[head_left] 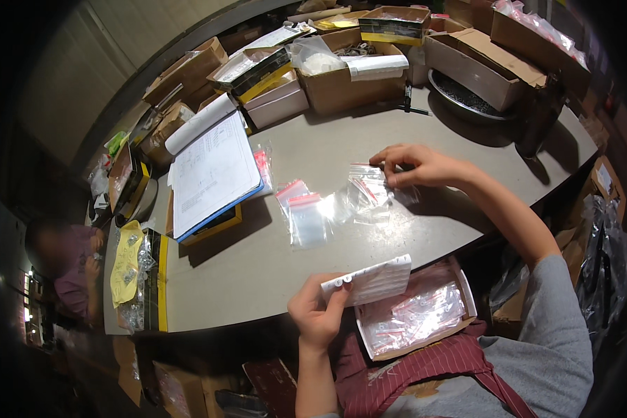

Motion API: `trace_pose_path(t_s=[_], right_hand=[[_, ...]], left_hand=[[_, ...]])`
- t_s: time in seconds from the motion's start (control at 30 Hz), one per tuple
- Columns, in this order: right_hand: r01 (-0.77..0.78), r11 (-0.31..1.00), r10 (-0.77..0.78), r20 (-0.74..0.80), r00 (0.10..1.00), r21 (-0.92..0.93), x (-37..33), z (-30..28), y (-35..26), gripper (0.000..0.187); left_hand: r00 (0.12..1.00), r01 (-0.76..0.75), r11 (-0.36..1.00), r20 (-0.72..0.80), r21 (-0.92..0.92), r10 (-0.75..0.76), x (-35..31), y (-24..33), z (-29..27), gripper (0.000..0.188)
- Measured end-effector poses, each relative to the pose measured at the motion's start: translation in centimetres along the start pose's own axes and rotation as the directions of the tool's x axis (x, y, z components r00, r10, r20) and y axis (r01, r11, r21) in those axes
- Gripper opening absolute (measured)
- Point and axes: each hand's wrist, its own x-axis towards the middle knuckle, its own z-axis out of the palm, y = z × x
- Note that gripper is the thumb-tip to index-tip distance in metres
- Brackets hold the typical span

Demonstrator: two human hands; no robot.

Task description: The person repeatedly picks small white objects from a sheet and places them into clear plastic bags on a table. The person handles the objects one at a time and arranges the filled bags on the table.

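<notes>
My left hand (318, 311) grips a white sheet (380, 279) between thumb and fingers. The sheet is bent, with rows of faint round marks, and is held above the table's front edge. My right hand (425, 166) bends over a loose pile of small clear zip bags (369, 195) with red seal strips. Its fingers are loosely curled and apart, the tips touching or just over the bags. More zip bags (306, 221) lie to the left of that pile. Just right of my left hand, an open box (471, 299) at my lap holds many clear packets.
A clipboard with papers (212, 174) leans at the left of the table (272, 285). Cardboard boxes (355, 87) line the back, and a round dark pan (474, 104) stands at the back right. A yellow-edged box (161, 279) is at the left edge. Another person (76, 272) sits beyond it.
</notes>
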Motion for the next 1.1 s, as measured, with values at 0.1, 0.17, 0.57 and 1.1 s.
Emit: trace_pose_path(t_s=[0.1, 0.17, 0.57, 1.1], right_hand=[[0.08, 0.988, -0.069, 0.088, 0.994, -0.134, -1.7, 1.5, -1.7, 0.022], [0.206, 0.963, -0.193, 0.087, 0.977, -0.174, -3.2, 2.3, -1.9, 0.017], [0.267, 0.855, -0.284, 0.029, 0.958, -0.444, -10.0, 4.5, -5.6, 0.015], [-0.008, 0.971, -0.052, -0.247, 0.968, -0.237, -12.5, 3.8, -5.5, 0.024]], left_hand=[[0.999, -0.014, 0.999, 0.037, -0.041, 0.015, -0.3, 0.2, -0.5, 0.011], [1.0, -0.007, 0.996, 0.025, -0.091, 0.01, -0.5, 0.4, -0.8, 0.012], [0.937, -0.066, 0.992, 0.349, 0.11, 0.023, -1.1, 2.5, -0.7, 0.015], [0.897, -0.261, 0.861, 0.439, 0.437, 0.049, 1.4, 1.5, 0.4, 0.022]])
